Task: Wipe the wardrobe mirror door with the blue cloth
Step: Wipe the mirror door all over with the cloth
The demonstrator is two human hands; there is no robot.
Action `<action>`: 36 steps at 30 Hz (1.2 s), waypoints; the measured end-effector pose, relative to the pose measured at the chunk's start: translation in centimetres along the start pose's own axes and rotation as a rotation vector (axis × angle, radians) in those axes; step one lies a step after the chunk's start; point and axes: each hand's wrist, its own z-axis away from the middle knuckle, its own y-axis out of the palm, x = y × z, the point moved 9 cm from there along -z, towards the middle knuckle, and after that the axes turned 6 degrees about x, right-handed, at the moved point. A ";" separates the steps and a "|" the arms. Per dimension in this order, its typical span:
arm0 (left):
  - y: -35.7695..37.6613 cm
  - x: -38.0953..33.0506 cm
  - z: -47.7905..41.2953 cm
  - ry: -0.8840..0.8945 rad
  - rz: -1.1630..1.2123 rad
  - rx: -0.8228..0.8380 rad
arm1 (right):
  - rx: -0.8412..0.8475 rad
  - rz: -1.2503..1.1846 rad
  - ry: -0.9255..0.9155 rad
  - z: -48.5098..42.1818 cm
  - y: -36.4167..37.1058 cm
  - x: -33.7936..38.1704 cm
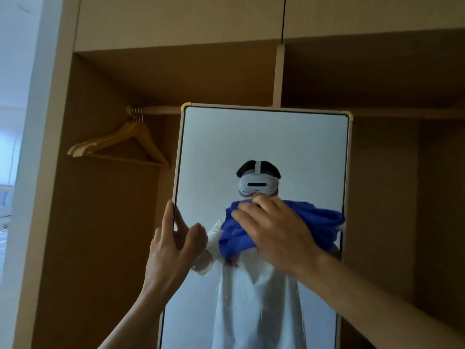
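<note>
The person's two bare forearms reach up from the bottom of the view toward the glass. The left hand [173,245] holds the left edge of the mirror door [264,137]: its thumb lies on the front of the glass, and its long fingers run up along and behind the pale frame, loosely spread. The right hand [276,230] lies with its back to the camera, its fingers spread and nearly straight, pressing the blue cloth [319,222] flat against the mirror. The cloth is bunched under the palm at about the middle of the glass's visible height and trails toward the mirror's right edge, where it touches the frame. Below the cloth, thin wet streaks [251,280] show on the glass. The mirror reflects the person in a white top [256,311] and a white headset [258,185] against a plain pale wall. The mirror door has rounded brass-coloured corners at the top and stands in front of an open wooden wardrobe [105,222]. Behind its upper left corner runs a clothes rail [161,110], from which wooden hangers [125,144] hang close together at the left end. An upright divider [278,76] splits the wardrobe above the mirror, and closed cupboard doors [176,18] run across the top. A bright room shows at far left.
</note>
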 end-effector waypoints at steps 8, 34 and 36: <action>-0.3 -0.2 0.7 0.005 -0.010 0.007 | -0.095 0.129 0.441 -5.9 -6.5 -12.4; -0.4 -0.4 1.1 -0.013 0.105 0.144 | -0.028 -0.045 0.107 0.3 0.8 2.7; -0.6 -0.3 0.9 -0.010 0.106 0.154 | 0.049 -0.055 0.036 1.9 2.8 6.2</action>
